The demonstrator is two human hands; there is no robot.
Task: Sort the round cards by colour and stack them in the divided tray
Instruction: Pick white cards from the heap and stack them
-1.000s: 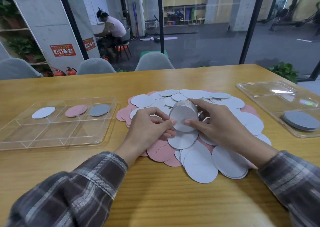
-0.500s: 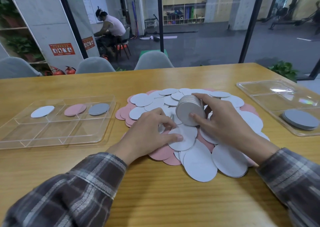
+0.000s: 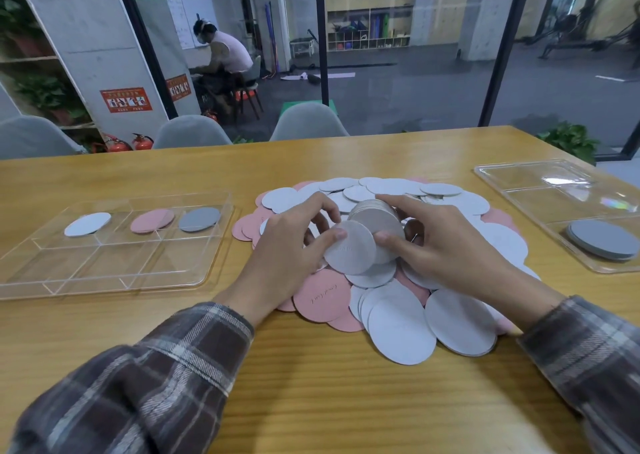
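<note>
A heap of white and pink round cards (image 3: 398,318) lies mid-table. My right hand (image 3: 446,245) grips a thick stack of white cards (image 3: 375,216) on edge above the heap. My left hand (image 3: 294,245) pinches a single white card (image 3: 349,256) and holds it against the front of that stack. The divided clear tray (image 3: 104,273) sits at the left; its back row holds a white card (image 3: 87,224), a pink card (image 3: 152,221) and a grey card (image 3: 200,218), one per compartment.
A second clear tray (image 3: 540,190) at the right edge holds a stack of grey cards (image 3: 604,239) in its near compartment. Grey chairs (image 3: 308,122) stand behind the table's far edge. Bare wood lies in front of the heap.
My left hand lifted one white card off the heap and brought it up to the stack. My right hand kept its grip on the stack and tilted it slightly.
</note>
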